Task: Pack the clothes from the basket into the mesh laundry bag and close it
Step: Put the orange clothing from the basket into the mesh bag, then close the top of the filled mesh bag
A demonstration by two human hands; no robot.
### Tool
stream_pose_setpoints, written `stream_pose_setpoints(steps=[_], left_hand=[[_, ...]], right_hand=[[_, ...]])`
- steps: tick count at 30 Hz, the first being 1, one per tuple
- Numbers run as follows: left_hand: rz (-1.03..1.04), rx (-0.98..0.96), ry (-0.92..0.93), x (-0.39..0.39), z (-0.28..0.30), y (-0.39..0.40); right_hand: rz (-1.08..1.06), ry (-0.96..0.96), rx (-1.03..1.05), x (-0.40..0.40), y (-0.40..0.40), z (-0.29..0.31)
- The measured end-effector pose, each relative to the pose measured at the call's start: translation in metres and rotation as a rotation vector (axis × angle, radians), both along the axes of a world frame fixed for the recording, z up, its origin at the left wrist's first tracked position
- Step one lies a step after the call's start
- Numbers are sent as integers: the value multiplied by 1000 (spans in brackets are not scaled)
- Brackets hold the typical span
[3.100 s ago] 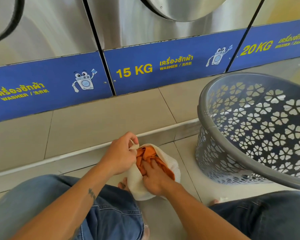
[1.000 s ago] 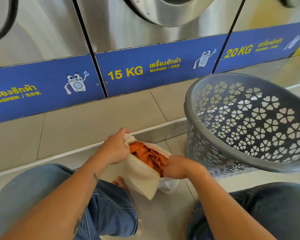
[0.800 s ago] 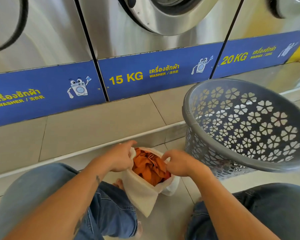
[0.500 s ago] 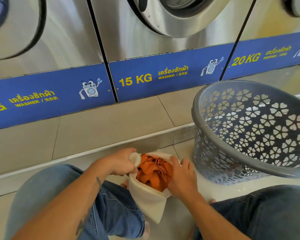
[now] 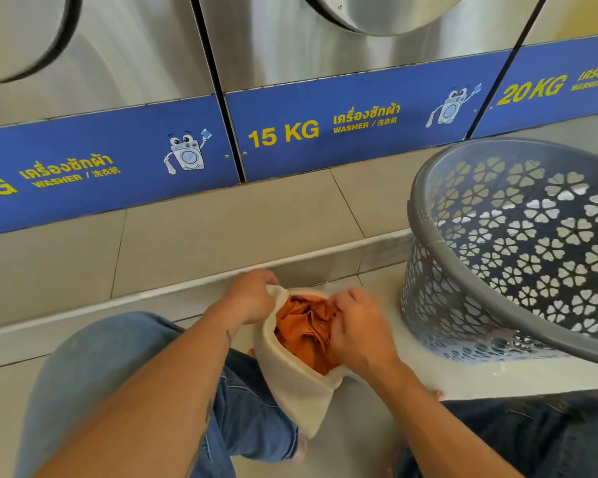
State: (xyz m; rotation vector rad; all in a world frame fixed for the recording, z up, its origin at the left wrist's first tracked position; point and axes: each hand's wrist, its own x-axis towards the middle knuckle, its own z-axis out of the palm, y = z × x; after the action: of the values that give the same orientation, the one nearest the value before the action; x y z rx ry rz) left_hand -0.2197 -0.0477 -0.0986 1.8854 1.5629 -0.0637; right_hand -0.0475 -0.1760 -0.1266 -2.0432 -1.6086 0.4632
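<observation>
A cream mesh laundry bag (image 5: 301, 384) stands on the floor between my knees, its mouth open. Orange clothes (image 5: 304, 329) fill it to the top. My left hand (image 5: 252, 300) grips the bag's left rim. My right hand (image 5: 358, 329) is at the right rim, fingers curled over the edge and pressing against the orange cloth. The grey plastic basket (image 5: 425, 222) with flower-shaped holes sits tilted to the right; what I see of its inside holds no clothes.
Steel washing machines with a blue label band (image 5: 342, 129) line the wall ahead, above a tiled step (image 5: 194, 236). My knees in blue jeans (image 5: 94, 381) and dark jeans (image 5: 532, 439) flank the bag. Tiled floor lies beneath.
My right hand has shifted along the bag's right rim and now curls over it beside the cloth. My left hand keeps its hold on the left rim. The view has tilted slightly.
</observation>
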Motion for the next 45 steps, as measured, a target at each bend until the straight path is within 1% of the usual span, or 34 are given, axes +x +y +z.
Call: stream_pose_setpoints(steps=[2,3,5,7,9,10,11,14,16,19,20,22,24,26,30,32,34,39,41,43,45], left_hand=[[-2,19,-9,2,0,0],[3,17,-26,3,1,0],[12,20,-67,1,2,-1],[9,27,-87,-3,0,-1],[-13,18,-79,-7,-2,-4],[-25,6,-74,-10,-4,-5],[-35,-7,-75,-11,-5,-5],[-50,-20,-111,-13,-5,-6],[-42,-17,-147,-11,-3,-5],[-29,3,-200,-6,0,-5],[-26,15,-208,-4,0,-6],[-28,32,-217,0,3,-8],[-59,47,-235,3,6,-12],[-116,74,-257,7,9,-18],[-217,122,-299,13,13,-32],[-239,140,-298,13,14,-36],[-227,138,-283,10,13,-38],[-177,111,-275,6,8,-36],[-189,90,-271,7,7,-35],[-210,63,-251,8,4,-34],[-231,19,-202,8,0,-34]], right_hand=[[171,104,-5,-21,8,6],[250,120,-27,-30,9,3],[373,86,-120,-42,8,-13],[405,22,-355,-42,2,-34],[388,-57,-608,-38,-2,-48],[388,-83,-676,-38,-3,-51],[389,-86,-700,-39,-2,-52],[360,-9,-661,-46,8,-37],[344,99,-635,-42,15,-16],[336,253,-648,-24,25,20],[306,281,-612,-17,28,30],[177,318,-454,-4,33,47],[49,282,-270,5,35,53],[33,263,-199,8,34,47],[203,303,-292,5,28,25],[223,337,-343,6,23,16],[194,361,-360,9,20,9],[146,381,-318,11,17,4],[101,395,-303,10,15,2],[61,448,-301,11,14,2],[56,472,-311,13,13,4]])
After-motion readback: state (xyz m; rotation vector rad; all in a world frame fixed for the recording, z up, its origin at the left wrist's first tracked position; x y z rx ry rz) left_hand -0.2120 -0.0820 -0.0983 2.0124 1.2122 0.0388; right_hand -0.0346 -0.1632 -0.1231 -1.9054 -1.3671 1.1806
